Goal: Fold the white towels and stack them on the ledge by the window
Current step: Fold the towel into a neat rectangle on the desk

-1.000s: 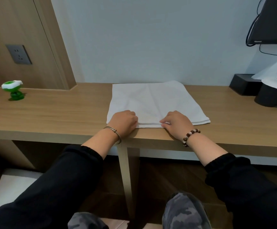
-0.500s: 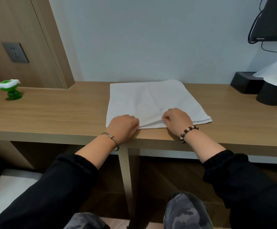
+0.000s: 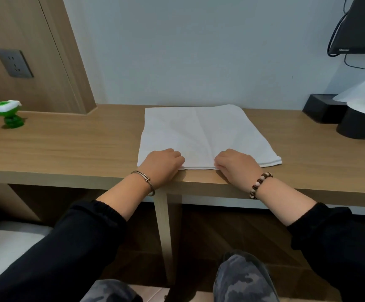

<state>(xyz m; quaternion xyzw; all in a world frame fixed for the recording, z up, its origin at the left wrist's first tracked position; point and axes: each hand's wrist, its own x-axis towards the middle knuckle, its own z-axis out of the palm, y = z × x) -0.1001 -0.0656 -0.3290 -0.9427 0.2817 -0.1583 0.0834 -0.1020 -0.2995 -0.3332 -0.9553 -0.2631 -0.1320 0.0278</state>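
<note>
The left hand (image 3: 160, 165) lies knuckles-up on the near edge of the white towel (image 3: 199, 134), close to its near left corner. Its fingers are curled in and their tips are hidden under the hand, so I cannot tell whether it pinches the cloth or only presses on it. The right hand (image 3: 236, 164) sits on the same edge further right, fingers bent, with the fingertips closed on the hem in a pinch. A strip of bare hem shows between the two hands, which are apart

The towel lies flat on the wooden desk (image 3: 68, 149). Its far edge is close to the wall, its near edge just inside the desk's front edge, and a crease runs down its middle. At the near right corner, layered edges show one on the other. Both hands cover part of the near edge; the near left corner peeks out beside the left hand

A metal bangle (image 3: 144, 182) circles the left wrist and a bead bracelet (image 3: 260, 186) the right, above black sleeves

At the top right a black screen (image 3: 360, 25) is cut off by the frame; the small lettering on its lower rim is too blurred to read. On the right of the desk a black box (image 3: 321, 107) and a round black bin (image 3: 358, 125) with a white liner are partly cut off, with white paper (image 3: 356, 90) rising behind them. A green toy (image 3: 8, 114) stands far to the left, well apart from the towel, and a grey wall socket (image 3: 14, 63) sits in the wood panel above it
</note>
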